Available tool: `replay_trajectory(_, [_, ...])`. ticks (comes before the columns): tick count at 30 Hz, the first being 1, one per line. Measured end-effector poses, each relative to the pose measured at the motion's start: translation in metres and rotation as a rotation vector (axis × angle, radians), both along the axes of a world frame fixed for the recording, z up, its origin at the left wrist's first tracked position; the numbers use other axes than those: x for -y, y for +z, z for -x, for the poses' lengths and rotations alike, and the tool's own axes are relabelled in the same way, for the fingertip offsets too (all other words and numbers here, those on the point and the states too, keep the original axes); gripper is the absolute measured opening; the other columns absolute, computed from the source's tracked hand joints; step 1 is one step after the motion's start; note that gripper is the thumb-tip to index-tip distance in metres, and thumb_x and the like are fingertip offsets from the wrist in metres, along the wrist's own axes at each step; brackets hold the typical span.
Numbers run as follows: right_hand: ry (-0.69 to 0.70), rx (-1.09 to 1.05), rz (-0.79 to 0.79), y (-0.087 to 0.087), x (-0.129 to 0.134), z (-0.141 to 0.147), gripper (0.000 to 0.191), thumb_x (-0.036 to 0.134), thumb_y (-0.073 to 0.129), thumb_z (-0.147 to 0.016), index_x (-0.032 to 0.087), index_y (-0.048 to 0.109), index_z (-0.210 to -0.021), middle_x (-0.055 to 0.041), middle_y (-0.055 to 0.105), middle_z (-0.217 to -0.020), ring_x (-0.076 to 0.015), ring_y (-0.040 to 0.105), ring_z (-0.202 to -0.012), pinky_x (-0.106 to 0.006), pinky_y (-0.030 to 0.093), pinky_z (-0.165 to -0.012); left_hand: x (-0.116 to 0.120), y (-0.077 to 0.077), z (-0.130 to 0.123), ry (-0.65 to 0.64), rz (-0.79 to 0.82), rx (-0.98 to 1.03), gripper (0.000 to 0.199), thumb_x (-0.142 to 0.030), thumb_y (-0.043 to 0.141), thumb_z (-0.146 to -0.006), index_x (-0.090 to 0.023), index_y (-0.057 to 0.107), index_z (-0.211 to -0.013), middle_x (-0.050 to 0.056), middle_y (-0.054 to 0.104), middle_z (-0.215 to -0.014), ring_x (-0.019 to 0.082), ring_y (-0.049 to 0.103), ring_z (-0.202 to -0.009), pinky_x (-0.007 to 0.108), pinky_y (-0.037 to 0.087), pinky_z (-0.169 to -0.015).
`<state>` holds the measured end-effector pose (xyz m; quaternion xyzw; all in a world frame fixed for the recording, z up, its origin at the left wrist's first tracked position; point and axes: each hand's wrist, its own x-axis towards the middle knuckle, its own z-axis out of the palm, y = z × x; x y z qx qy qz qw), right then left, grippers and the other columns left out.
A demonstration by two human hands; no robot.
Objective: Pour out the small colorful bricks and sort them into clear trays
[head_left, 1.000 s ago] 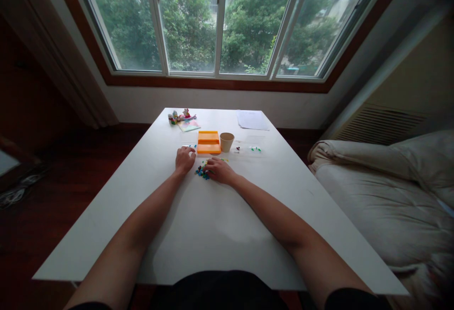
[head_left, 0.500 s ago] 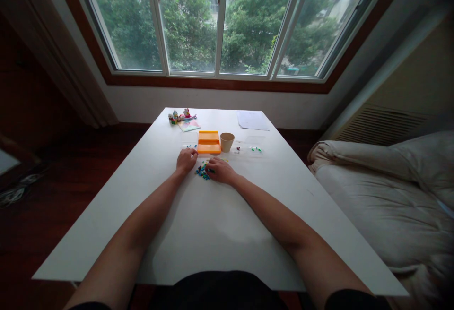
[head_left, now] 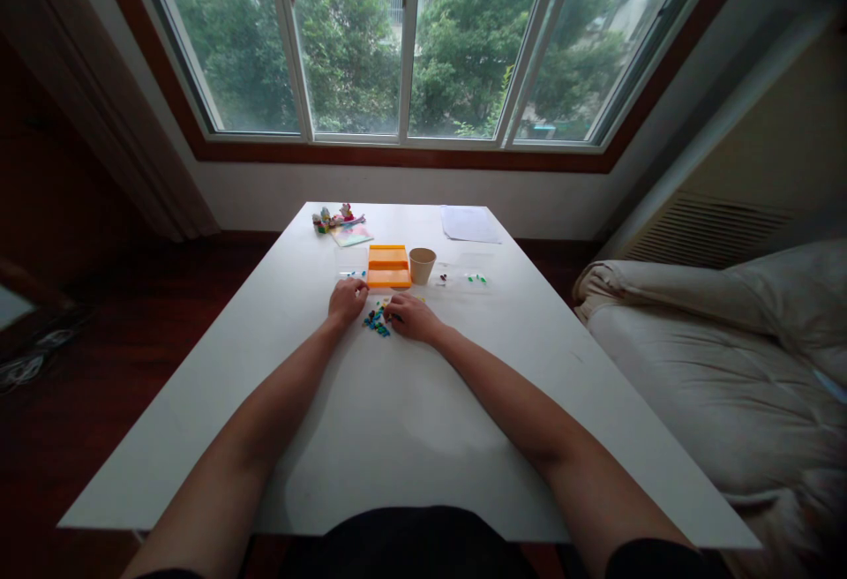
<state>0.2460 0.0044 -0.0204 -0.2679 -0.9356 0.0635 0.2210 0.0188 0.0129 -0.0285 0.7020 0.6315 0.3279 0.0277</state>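
Observation:
A loose pile of small blue, green and yellow pieces [head_left: 376, 323] lies on the white table; they look like beads or tiny bricks, too small to tell. My right hand [head_left: 414, 318] is at the pile's right edge, its fingers bent down and drawn together among the pieces. A dark bit shows at its fingertips, but what they grip is unclear. My left hand [head_left: 347, 299] rests on the table left of the pile, fingers loosely bent and apparently holding nothing. Its fingertips are by the near left corner of an orange two-section tray [head_left: 389, 278].
Right of the tray stands a brown paper cup [head_left: 422, 267]. Clear containers flank them, holding blue pieces [head_left: 357, 274], dark red pieces [head_left: 443, 277] and green pieces [head_left: 476, 279]. Small figures [head_left: 331, 219], a colourful sheet [head_left: 353, 235] and white papers [head_left: 470, 224] lie at the far edge.
My right hand's fingers have shifted slightly at the pile, and a few pieces there lie differently. My left hand stays where it was. The view has moved very slightly.

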Motion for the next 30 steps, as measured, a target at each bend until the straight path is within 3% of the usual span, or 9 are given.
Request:
replay_trajectory(10, [0.031, -0.02, -0.017, 0.0003, 0.0016, 0.0015, 0.007, 0.024, 0.069, -0.086, 0.023, 0.073, -0.092, -0.0053, 0.065, -0.092, -0.0201, 0.055, -0.092, -0.03, 0.043, -0.082, 0.0011, 0.0022, -0.0007, 0.003, 0.013, 0.005, 0.023, -0.024, 0.051, -0.09, -0.023, 0.074, -0.089, 0.007, 0.07, -0.096, 0.024, 0.059, -0.095, 0.039, 0.047, -0.094])
replay_trajectory(22, [0.014, -0.065, -0.066, 0.0029, 0.0059, 0.0061, 0.006, 0.022, 0.064, -0.091, 0.021, 0.07, -0.09, -0.0061, 0.066, -0.091, -0.0195, 0.055, -0.091, -0.03, 0.043, -0.083, -0.0005, -0.0004, -0.0001, 0.001, 0.009, -0.007, 0.023, -0.024, 0.051, -0.09, -0.023, 0.074, -0.088, 0.007, 0.07, -0.096, 0.024, 0.059, -0.095, 0.038, 0.047, -0.094])
replay_trajectory(30, [-0.077, -0.187, 0.074, 0.0043, 0.0014, -0.0009, 0.008, 0.016, 0.062, -0.089, 0.02, 0.068, -0.094, -0.0036, 0.069, -0.087, -0.0157, 0.059, -0.08, -0.026, 0.043, -0.075, 0.0, -0.0002, -0.0005, 0.006, 0.014, 0.003, 0.022, -0.025, 0.052, -0.089, -0.023, 0.074, -0.088, 0.007, 0.07, -0.095, 0.024, 0.06, -0.095, 0.038, 0.047, -0.093])
